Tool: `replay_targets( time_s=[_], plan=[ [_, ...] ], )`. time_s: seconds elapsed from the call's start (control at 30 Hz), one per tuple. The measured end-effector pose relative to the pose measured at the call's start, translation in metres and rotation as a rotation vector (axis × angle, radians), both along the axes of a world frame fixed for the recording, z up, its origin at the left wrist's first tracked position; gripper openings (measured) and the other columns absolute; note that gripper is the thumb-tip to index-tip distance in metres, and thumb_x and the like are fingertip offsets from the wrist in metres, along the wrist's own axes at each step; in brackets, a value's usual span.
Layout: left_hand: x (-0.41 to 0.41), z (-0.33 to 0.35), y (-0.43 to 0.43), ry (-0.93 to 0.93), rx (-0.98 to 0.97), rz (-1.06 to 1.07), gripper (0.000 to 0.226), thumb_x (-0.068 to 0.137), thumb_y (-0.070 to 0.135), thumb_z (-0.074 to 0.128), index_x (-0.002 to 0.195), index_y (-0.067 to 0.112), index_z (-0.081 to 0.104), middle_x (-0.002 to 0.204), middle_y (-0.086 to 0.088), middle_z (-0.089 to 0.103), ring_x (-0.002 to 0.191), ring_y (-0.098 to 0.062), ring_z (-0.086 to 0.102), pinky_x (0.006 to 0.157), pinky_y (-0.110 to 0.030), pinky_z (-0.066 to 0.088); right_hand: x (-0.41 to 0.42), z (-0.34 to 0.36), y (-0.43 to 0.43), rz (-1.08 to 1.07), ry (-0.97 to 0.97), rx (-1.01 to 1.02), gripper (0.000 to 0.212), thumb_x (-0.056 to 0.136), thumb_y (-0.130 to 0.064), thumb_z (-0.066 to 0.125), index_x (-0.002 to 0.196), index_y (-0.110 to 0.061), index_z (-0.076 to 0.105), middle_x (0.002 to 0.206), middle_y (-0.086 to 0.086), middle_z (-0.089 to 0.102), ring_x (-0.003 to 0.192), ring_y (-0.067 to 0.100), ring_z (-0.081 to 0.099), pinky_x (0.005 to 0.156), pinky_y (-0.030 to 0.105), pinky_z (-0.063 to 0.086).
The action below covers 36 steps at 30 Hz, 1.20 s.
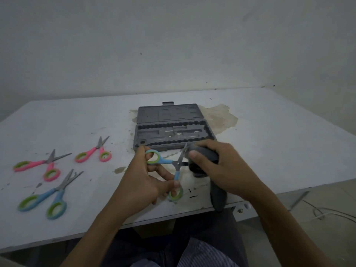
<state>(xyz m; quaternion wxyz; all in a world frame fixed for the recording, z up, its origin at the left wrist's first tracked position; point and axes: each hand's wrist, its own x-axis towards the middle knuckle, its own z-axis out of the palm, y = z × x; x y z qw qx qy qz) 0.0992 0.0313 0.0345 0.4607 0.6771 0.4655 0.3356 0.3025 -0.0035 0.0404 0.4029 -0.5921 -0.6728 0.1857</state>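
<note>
— Blue-handled scissors [169, 162], where are they?
— Just in front of the grey case [169, 114], blades spread. My left hand [142, 182] grips them, fingers on both green-lined rings.
— And your right?
— My right hand [219, 168] is wrapped round a dark grey power tool [218, 197], its front end at the blades, by the case's near right corner.
— Anything else?
— Well left of the case, on the white table [77, 122]: one pink pair [44, 163], a second pink pair [93, 151], a blue pair [50, 193].

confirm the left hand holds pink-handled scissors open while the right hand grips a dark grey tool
Not pink: the head view shows the left hand holding blue-handled scissors with green-lined rings open; the right hand does grip the dark grey tool.
</note>
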Motion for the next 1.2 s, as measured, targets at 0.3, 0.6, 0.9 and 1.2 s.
replay_targets(
  time_s=[0.3,0.6,0.9,1.2],
  plan=[
    [-0.001,0.001,0.001,-0.001,-0.006,-0.029,0.06,0.066,0.0,0.086,0.097,0.013,0.036,0.074,-0.01,0.071,0.05,-0.035,0.065,0.036,-0.029,0.045,-0.013,-0.007,0.001,0.118,-0.234,0.024,0.014,0.095,-0.036,0.056,0.103,-0.026,0.062,0.092,-0.01,0.063,0.082,0.006,0.055,0.072,0.025,0.045],
    [-0.005,0.006,0.006,0.004,-0.047,-0.064,0.063,0.067,0.003,0.087,0.102,0.011,0.035,0.071,-0.007,0.072,0.041,-0.023,0.058,0.036,-0.027,0.045,0.003,-0.01,-0.015,-0.09,-0.229,0.391,0.033,0.089,-0.04,0.061,0.114,-0.019,0.063,0.108,-0.005,0.053,0.09,-0.001,0.051,0.079,0.013,0.044],
    [-0.011,0.014,0.011,-0.023,0.001,-0.049,0.057,0.067,-0.004,0.084,0.1,0.007,0.038,0.075,-0.018,0.069,0.043,-0.015,0.062,0.035,-0.026,0.044,-0.015,-0.013,-0.011,0.25,-0.409,0.413,0.029,0.086,-0.034,0.066,0.112,-0.023,0.066,0.114,-0.008,0.063,0.099,0.015,0.058,0.073,0.041,0.046],
    [-0.012,0.007,0.015,0.057,0.031,-0.115,0.058,0.069,0.004,0.085,0.098,0.015,0.036,0.075,-0.011,0.072,0.048,-0.029,0.062,0.035,-0.026,0.043,-0.015,-0.018,-0.01,0.219,-0.457,0.392,0.03,0.088,-0.036,0.062,0.115,-0.023,0.066,0.115,-0.008,0.062,0.098,0.018,0.059,0.073,0.042,0.046]
  ],
)
